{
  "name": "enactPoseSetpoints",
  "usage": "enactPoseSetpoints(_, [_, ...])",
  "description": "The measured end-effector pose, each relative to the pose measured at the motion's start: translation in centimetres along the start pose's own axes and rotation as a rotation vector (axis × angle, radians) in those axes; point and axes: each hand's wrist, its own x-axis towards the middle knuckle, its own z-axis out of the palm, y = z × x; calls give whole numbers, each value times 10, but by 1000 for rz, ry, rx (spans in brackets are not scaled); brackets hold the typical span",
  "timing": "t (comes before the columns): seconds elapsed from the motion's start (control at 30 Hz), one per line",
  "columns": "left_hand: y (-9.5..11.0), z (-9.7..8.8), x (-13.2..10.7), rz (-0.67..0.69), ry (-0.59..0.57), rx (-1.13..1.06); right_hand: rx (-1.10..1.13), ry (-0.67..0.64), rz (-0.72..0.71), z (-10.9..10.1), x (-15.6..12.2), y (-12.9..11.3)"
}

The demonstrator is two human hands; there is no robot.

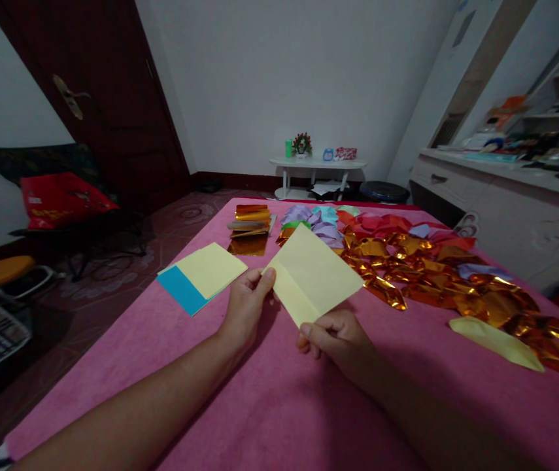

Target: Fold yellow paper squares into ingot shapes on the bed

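Observation:
A pale yellow sheet of paper (316,271) is held above the pink cloth, turned like a diamond, with a crease or folded strip along its lower left side. My left hand (250,297) pinches its left corner between thumb and fingers. At the bottom corner, my right hand (335,337) grips the same sheet, thumb on top. Left of my hands lies a stack of yellow paper (218,268) with a blue sheet (181,291) showing beneath. A folded yellow paper piece (497,341) rests on the cloth to the right.
Shiny gold folded pieces (406,275) spread over the table's right side, with red (382,224) and purple ones behind. A pile of gold foil sheets (250,229) lies farther back. The pink cloth (259,405) covers the table. A red bag (63,199) sits on a chair at left.

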Motion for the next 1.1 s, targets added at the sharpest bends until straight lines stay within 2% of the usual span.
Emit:
enactPoseSetpoints(0.07, [4,-6,7,-78,-26,-70,15,-73,-23,-1,1,0])
enactPoseSetpoints(0.1, [8,-10,11,-144,-79,-92,52,-67,-34,-2,2,1])
enactPoseSetpoints(0.2, [19,-22,16,-377,-383,-28,291,83,-15,-9,9,2])
enactPoseSetpoints(0.27, [25,-24,13,-517,-559,73,408,101,26,-12,13,3])
enactPoseSetpoints(0.33, [28,-22,8,-578,-683,165,401,2,69,-13,14,4])
enactPoseSetpoints(0.43, [26,-13,1,-520,-795,274,287,-149,94,-10,13,2])
enactPoseSetpoints(0.5, [22,-8,1,-458,-806,298,202,-171,77,-8,10,0])
enactPoseSetpoints(0.57, [19,-5,1,-419,-749,281,150,-135,68,-7,8,-1])
enactPoseSetpoints(0.73, [14,-8,4,-397,-611,290,234,162,62,-11,7,-1])
enactPoseSetpoints(0.8, [12,-11,6,-371,-570,293,266,239,56,-12,7,0])
enactPoseSetpoints(0.87, [9,-14,7,-332,-530,318,269,247,58,-12,9,0])
enactPoseSetpoints(1.0, [4,-16,9,-231,-559,441,265,256,22,-12,11,1])
enactPoseSetpoints(1.1, [2,-16,9,-120,-516,524,237,302,-32,-13,15,5])
